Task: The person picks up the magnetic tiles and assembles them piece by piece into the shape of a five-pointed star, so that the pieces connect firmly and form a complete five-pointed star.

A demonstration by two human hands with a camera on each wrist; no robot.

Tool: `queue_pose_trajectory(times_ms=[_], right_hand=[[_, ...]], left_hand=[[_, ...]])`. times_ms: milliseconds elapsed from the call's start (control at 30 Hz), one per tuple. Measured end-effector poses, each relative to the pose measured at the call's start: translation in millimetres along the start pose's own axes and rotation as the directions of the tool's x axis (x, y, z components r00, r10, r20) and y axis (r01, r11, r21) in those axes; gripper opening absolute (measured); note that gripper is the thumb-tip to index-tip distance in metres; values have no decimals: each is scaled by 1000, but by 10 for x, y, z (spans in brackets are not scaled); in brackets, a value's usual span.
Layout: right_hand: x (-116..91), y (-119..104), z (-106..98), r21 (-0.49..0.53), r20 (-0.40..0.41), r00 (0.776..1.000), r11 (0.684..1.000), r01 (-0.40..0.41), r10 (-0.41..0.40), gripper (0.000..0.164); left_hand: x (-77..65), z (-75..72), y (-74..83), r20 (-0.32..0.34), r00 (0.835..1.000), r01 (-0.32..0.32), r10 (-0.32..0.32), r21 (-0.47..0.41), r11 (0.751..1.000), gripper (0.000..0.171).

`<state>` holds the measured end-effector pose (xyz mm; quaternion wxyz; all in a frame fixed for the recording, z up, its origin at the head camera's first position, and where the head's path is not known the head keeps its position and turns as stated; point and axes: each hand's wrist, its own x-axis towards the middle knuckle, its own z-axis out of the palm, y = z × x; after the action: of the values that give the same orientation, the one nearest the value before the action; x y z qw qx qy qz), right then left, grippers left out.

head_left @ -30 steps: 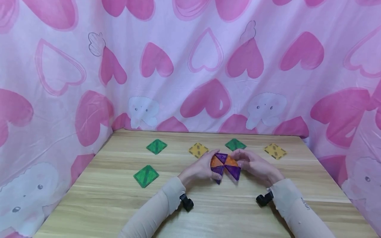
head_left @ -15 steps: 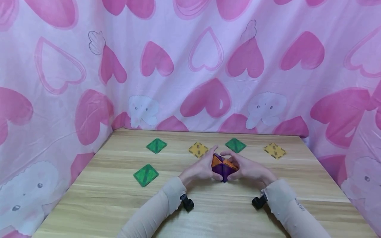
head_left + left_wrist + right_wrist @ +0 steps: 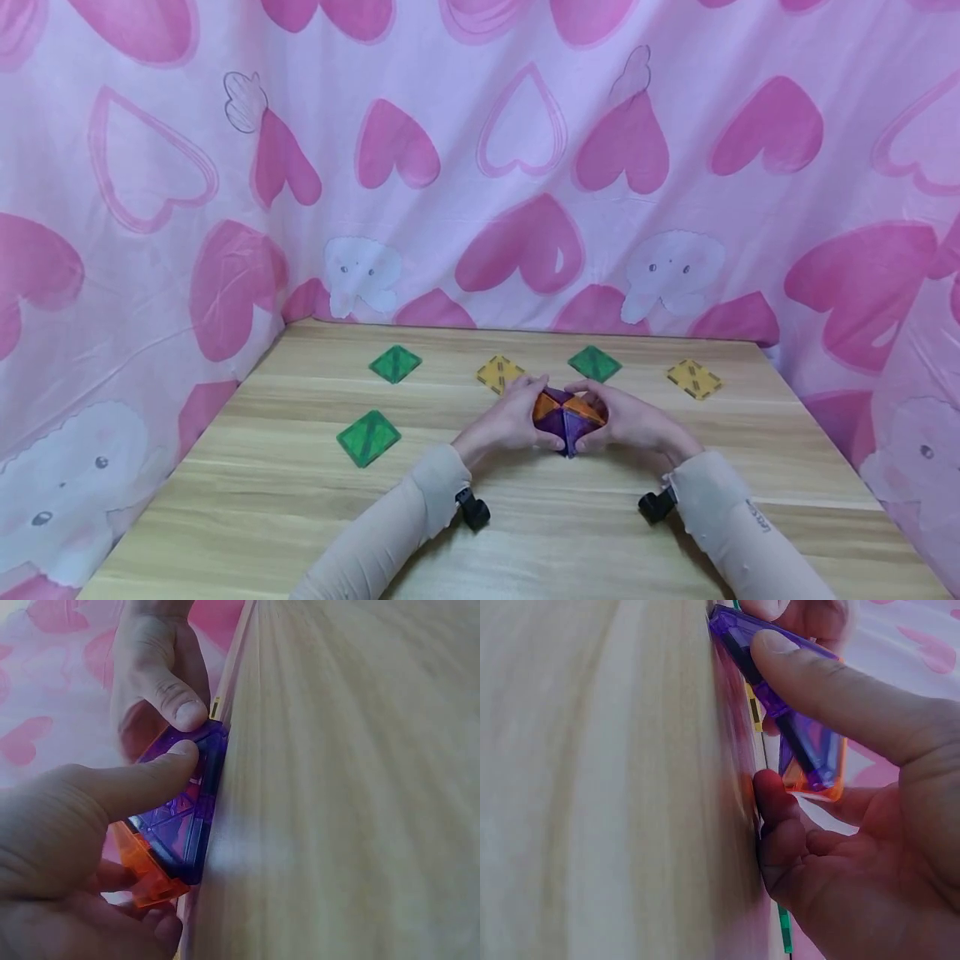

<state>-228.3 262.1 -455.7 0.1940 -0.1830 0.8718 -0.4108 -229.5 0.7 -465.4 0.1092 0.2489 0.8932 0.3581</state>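
Several purple and orange triangular magnetic tiles (image 3: 567, 429) are joined in a peaked, pyramid-like shape low over the table, colours alternating around the point. My left hand (image 3: 510, 419) grips its left side; in the left wrist view the thumb presses a purple tile (image 3: 169, 836) and fingers lie by an orange tile (image 3: 142, 862). On the opposite side my right hand (image 3: 633, 421) holds the shape, its thumb on a purple tile (image 3: 821, 746) in the right wrist view and its other fingers curled below. The two front purple tiles meet edge to edge. Hands hide the shape's sides.
Green square tiles lie flat at left front (image 3: 368, 437), back left (image 3: 395, 364) and behind the hands (image 3: 595, 363). One yellow square tile (image 3: 495, 372) lies just behind my left hand, another (image 3: 694, 379) at back right. A pink heart-patterned curtain (image 3: 517, 242) borders the wooden table (image 3: 555, 533).
The right hand has moved inward to the left. The gap between the two front purple tiles has shut, and the spread-out fan has become a peaked shape. The left hand has hardly moved.
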Motion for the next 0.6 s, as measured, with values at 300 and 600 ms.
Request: queue_pose_trajectory(times_ms=[300, 600], right_hand=[[-25, -9, -23, -36, -36, 999, 999, -39, 37, 98], [-36, 41, -35, -79, -50, 999, 997, -26, 22, 87]], left_hand=[[9, -3, -13, -19, 998, -63, 64, 72, 995, 96], [1, -86, 6, -67, 998, -5, 7, 18, 1000, 82]])
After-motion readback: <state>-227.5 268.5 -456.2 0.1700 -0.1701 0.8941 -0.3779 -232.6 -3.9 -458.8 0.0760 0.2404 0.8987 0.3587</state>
